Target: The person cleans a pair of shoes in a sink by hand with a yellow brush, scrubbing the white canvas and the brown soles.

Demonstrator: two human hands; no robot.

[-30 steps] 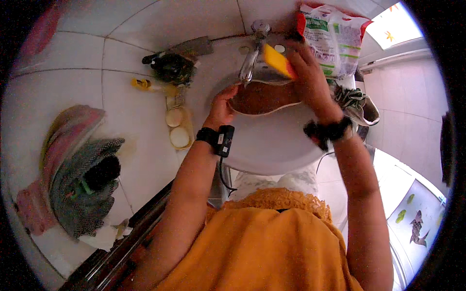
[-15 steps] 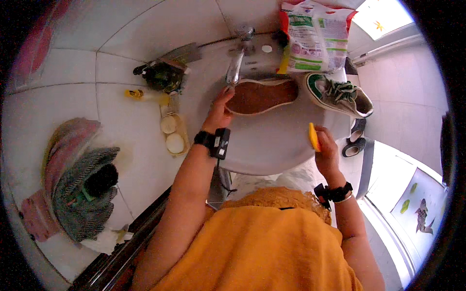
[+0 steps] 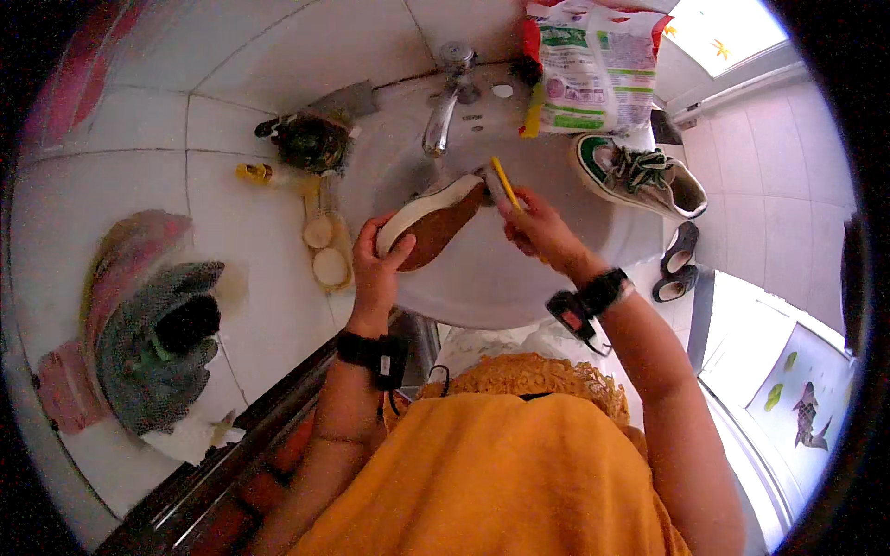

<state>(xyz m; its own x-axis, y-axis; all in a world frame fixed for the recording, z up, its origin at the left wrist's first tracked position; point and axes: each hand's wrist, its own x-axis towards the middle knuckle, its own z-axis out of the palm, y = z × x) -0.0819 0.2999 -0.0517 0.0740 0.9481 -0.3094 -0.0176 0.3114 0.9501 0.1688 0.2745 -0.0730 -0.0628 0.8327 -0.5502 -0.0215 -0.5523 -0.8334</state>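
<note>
Over the white sink (image 3: 464,301) I hold a shoe (image 3: 436,232) tilted, its brown sole and white rim showing; its upper is hidden. My left hand (image 3: 375,259) is closed round its near-left end, thumb on the sole. My right hand (image 3: 542,232) grips a yellow-backed brush (image 3: 503,183), its pale bristle side at the shoe's far-right end. A chrome faucet (image 3: 439,125) stands just beyond the shoe. The other shoe (image 3: 635,176), green and grey with laces, rests on the sink's right rim.
A red and white plastic bag (image 3: 593,69) stands at the back right. Left of the sink are a dark bottle-like item (image 3: 311,144), a yellow-capped bottle (image 3: 253,172) and a pale tray (image 3: 341,246). Bundled cloths (image 3: 162,324) lie farther left; dark slippers (image 3: 677,283) are at right.
My left hand has drawn the shoe nearer and tilted it, leaving the faucet. My right hand has swung left with the yellow brush, from the sink's right side to the shoe.
</note>
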